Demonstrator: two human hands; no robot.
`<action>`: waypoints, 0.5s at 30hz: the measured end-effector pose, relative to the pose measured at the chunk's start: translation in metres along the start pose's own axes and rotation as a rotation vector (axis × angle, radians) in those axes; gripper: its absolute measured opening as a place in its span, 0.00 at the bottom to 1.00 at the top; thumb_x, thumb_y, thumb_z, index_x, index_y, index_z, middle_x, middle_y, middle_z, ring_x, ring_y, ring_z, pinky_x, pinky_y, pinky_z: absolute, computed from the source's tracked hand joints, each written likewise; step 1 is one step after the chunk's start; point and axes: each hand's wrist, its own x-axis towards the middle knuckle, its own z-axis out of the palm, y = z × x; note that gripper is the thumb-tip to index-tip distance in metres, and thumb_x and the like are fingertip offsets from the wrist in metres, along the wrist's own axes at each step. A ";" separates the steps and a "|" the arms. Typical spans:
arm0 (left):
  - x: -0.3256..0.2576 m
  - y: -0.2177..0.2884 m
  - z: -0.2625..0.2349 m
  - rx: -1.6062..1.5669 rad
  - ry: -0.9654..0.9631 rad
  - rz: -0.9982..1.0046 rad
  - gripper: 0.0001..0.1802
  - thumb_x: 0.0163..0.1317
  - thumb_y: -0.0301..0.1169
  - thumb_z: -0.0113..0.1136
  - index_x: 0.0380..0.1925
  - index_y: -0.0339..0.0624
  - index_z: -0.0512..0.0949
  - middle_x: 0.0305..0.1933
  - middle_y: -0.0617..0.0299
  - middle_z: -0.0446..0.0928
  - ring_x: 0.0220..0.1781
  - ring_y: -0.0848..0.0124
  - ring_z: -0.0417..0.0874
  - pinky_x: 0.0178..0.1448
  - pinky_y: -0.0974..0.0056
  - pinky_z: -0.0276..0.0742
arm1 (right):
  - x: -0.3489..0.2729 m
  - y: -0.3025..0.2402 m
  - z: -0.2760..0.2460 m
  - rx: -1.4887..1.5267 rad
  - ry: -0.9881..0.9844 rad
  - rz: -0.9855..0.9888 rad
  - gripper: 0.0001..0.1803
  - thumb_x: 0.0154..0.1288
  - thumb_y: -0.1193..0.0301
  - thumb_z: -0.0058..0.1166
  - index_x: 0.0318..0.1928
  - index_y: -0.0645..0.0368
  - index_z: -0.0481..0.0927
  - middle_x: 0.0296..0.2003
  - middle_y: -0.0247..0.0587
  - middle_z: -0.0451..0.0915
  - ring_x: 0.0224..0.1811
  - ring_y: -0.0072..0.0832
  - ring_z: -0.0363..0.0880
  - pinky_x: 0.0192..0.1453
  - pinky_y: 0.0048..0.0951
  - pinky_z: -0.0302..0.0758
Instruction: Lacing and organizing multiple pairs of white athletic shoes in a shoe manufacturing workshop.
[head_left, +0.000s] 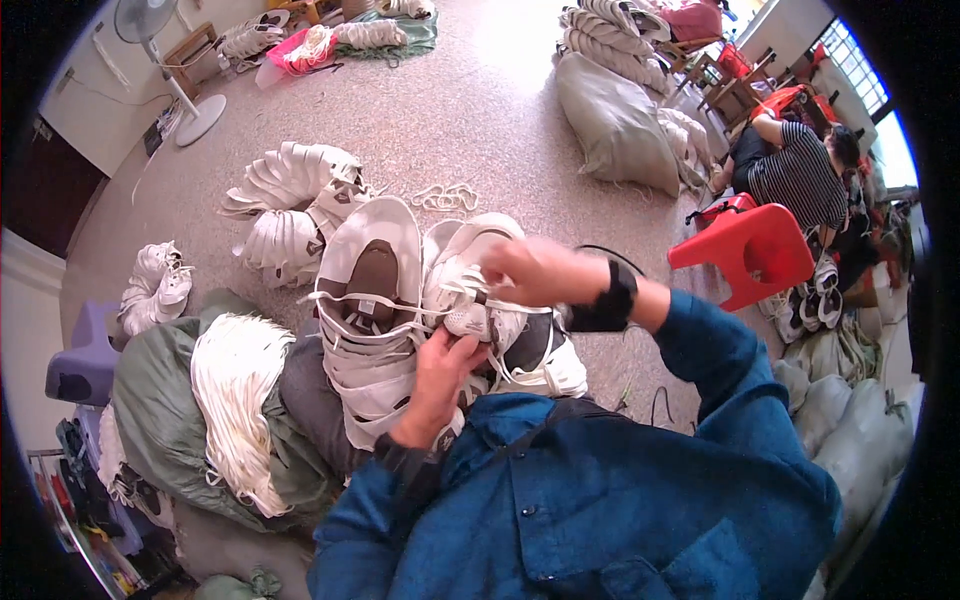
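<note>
A white sneaker (pixel 468 318) with a pale tongue and loose white laces lies on my lap. My left hand (pixel 442 378) grips it near the tongue, thumb and fingers closed on the upper. Over the far part of the same shoe, my right hand (pixel 515 272) is curled shut, slightly blurred; what its fingertips pinch is hidden. Close by on the left, a stack of nested white shoes (pixel 375 385) rests against me, the top one showing a brown insole (pixel 374 280). A white shoelace (pixel 385 300) crosses that shoe's opening.
A thick bundle of white laces (pixel 240 390) drapes over a green sack (pixel 155 400) at my left. Curved rows of shoes (pixel 295 190) lie on the floor ahead. Farther right are a stuffed sack (pixel 615 125), a red stool (pixel 745 250) and a seated person (pixel 800 175).
</note>
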 end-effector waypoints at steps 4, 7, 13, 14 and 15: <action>-0.013 0.045 -0.017 0.857 -0.013 -0.120 0.14 0.63 0.29 0.60 0.47 0.36 0.77 0.52 0.52 0.76 0.52 0.69 0.78 0.53 0.64 0.75 | -0.051 -0.008 0.040 0.295 0.051 0.304 0.08 0.60 0.72 0.59 0.36 0.62 0.77 0.35 0.45 0.76 0.38 0.38 0.78 0.43 0.36 0.75; 0.003 0.053 -0.006 1.525 0.096 0.853 0.17 0.57 0.28 0.64 0.48 0.40 0.77 0.45 0.53 0.76 0.48 0.60 0.77 0.53 0.59 0.72 | -0.058 -0.020 0.052 0.361 0.196 0.348 0.08 0.61 0.72 0.59 0.36 0.63 0.76 0.37 0.45 0.76 0.41 0.35 0.78 0.42 0.34 0.75; 0.041 0.052 -0.006 1.738 0.022 1.039 0.21 0.53 0.31 0.65 0.49 0.42 0.78 0.44 0.56 0.74 0.48 0.58 0.74 0.61 0.51 0.64 | -0.069 -0.042 0.061 0.510 0.203 0.340 0.06 0.67 0.72 0.55 0.37 0.62 0.75 0.26 0.41 0.77 0.29 0.31 0.77 0.36 0.32 0.74; 0.043 0.052 -0.005 1.778 0.005 1.029 0.20 0.53 0.31 0.64 0.48 0.42 0.78 0.43 0.56 0.74 0.48 0.58 0.74 0.62 0.51 0.63 | -0.073 -0.043 0.059 0.586 0.172 0.416 0.06 0.67 0.72 0.55 0.38 0.62 0.75 0.26 0.39 0.76 0.28 0.27 0.75 0.35 0.31 0.73; 0.044 0.052 -0.004 1.819 -0.010 1.019 0.20 0.54 0.31 0.64 0.48 0.43 0.78 0.42 0.57 0.74 0.48 0.58 0.74 0.62 0.51 0.63 | -0.075 -0.044 0.059 0.662 0.138 0.489 0.06 0.68 0.72 0.54 0.38 0.61 0.75 0.26 0.38 0.75 0.28 0.23 0.73 0.34 0.29 0.72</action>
